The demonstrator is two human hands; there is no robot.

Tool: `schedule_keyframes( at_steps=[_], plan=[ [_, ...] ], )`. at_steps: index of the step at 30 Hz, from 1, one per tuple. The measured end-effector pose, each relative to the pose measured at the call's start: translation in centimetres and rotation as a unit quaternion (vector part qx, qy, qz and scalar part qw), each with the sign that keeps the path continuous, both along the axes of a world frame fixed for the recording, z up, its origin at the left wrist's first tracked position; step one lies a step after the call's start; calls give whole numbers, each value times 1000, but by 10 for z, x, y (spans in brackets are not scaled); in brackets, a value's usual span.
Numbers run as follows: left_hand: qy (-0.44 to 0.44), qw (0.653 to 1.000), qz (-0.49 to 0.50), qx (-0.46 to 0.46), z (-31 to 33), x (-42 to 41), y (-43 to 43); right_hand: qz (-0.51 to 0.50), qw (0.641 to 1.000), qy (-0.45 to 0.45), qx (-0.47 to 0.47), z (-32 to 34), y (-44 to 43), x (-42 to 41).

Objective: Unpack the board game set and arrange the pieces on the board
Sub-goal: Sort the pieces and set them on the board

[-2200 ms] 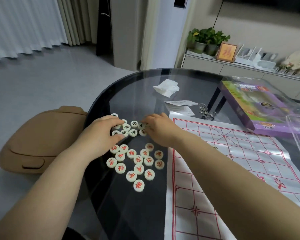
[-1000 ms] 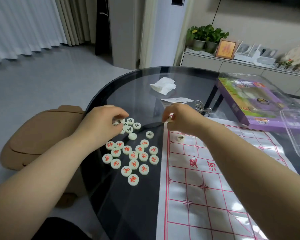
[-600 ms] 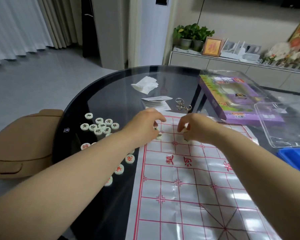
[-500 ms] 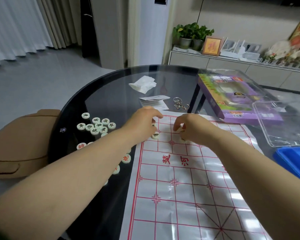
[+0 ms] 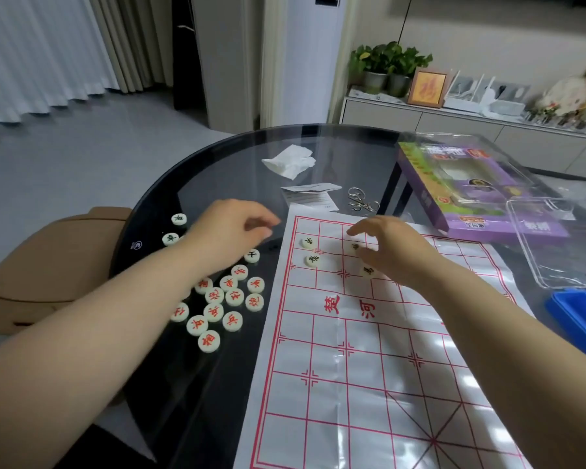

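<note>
Laying black-lettered pieces (image 5: 313,260) on the board (image 5: 362,360) beside and beneath the loosely spread right hand (image 5: 398,253), the left hand (image 5: 232,231) curled over the surface (image 5: 190,394), its hold unclear, probably next needing another of the loose pieces (image 5: 225,299) by the left forearm.

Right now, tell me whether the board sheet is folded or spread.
Spread: the board sheet lies flat on the glass table, its red grid showing.
</note>
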State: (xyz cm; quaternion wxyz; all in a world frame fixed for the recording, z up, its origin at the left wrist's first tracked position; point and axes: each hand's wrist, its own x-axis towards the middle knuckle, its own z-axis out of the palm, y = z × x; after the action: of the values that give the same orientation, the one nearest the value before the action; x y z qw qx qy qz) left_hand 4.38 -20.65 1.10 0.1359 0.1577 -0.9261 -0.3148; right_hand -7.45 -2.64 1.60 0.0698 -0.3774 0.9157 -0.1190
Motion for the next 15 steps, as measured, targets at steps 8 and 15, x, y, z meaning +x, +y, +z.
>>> schedule_keyframes(
  at_steps=[8, 15],
  plan=[
    [-96, 987, 13, -129, 8, 61, -45, 127, 991, 17, -40, 1, -53, 45],
    [-159, 964, -71, -203, 5, 47, -35, 153, 988, 16, 17, -16, -86, 60]
  ],
)
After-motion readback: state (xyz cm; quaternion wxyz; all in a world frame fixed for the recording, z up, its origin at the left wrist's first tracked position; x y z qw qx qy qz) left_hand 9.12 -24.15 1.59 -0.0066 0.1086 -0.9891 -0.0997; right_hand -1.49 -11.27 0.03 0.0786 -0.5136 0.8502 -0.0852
